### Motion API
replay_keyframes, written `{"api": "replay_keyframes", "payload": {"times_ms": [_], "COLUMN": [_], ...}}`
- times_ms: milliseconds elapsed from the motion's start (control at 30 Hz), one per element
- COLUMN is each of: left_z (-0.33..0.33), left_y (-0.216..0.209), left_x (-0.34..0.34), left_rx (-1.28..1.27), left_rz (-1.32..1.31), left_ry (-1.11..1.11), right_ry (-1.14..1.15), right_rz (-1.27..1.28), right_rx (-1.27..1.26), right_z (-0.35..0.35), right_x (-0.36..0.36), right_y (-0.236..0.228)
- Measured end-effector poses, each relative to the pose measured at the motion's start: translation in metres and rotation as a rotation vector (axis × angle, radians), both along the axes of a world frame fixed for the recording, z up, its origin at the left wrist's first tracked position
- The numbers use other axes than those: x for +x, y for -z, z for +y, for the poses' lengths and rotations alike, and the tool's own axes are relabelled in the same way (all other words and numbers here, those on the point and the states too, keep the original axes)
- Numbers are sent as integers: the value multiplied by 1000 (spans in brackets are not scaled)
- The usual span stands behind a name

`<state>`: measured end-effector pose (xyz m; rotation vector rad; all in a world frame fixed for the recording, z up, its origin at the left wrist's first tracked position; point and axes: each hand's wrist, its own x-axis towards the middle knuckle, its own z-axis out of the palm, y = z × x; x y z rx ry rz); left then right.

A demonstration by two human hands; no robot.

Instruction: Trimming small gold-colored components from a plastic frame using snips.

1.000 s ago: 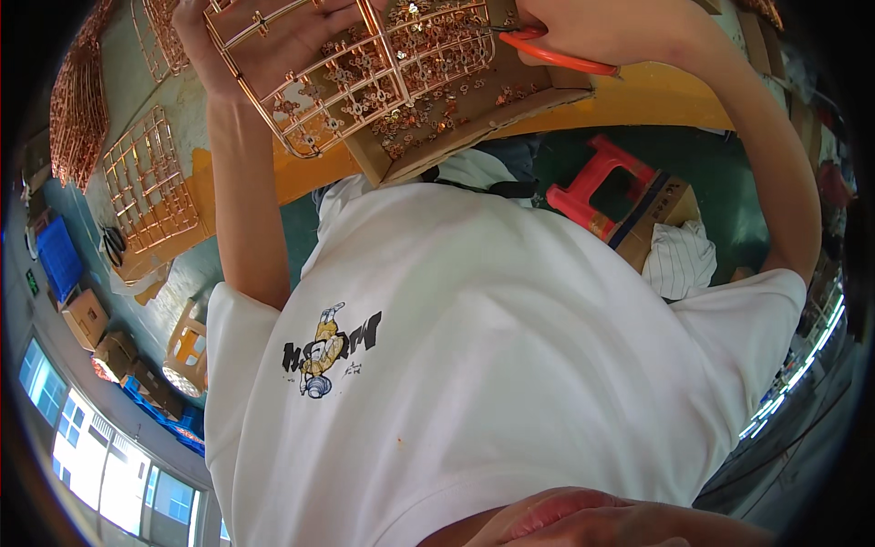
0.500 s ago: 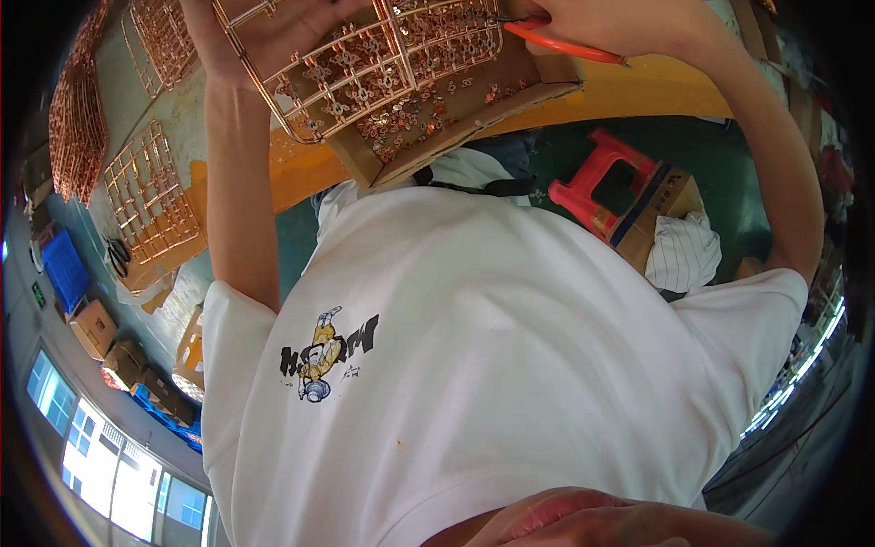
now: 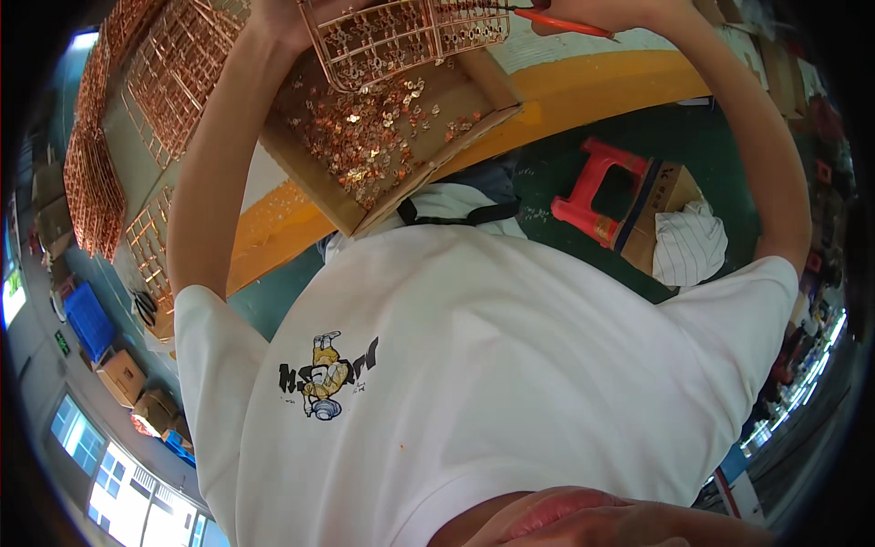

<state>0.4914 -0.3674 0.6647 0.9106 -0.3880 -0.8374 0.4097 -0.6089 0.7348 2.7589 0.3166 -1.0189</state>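
At the top edge my left hand [image 3: 284, 20] grips the left end of a copper-coloured metal frame [image 3: 433, 41], with its fingers partly out of view. Rows of small ring-like pieces sit on the frame's thin bars. My right hand [image 3: 620, 11] is closed around orange-handled nippers [image 3: 570, 25], whose dark jaws reach to the frame's right side. Under the frame lies an open cardboard box [image 3: 314, 187], its bottom strewn with many loose small copper pieces [image 3: 365, 137].
More copper frames [image 3: 169, 77] lie stacked on the table at left, beside a hanging-looking bundle of them [image 3: 94, 182]. Dark-handled scissors [image 3: 144, 308] rest near the table's corner. A red stool [image 3: 597, 191] and a carton [image 3: 652, 214] with striped cloth [image 3: 690, 244] stand at right.
The frame and both hands have shifted up and away from me, showing more of the box and its loose pieces. My left forearm now slants further left. The whole view has moved slightly.
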Motion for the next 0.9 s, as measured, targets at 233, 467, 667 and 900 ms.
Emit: {"api": "replay_keyframes", "payload": {"times_ms": [233, 467, 667, 900], "left_z": [-18, -27, -38, -22], "left_y": [21, 33, 34, 23], "left_x": [21, 29, 28, 29], "left_rx": [42, 98, -36, -61], "left_rz": [-17, 1, 56, 67], "left_ry": [69, 84, 157, 80], "right_ry": [23, 51, 108, 128], "right_rz": [-27, 33, -9, 57], "right_rx": [237, 209, 157, 196], "right_z": [-29, -36, -39, -41], "right_x": [-3, 0, -1, -13], "right_y": [15, 20, 35, 0]}}
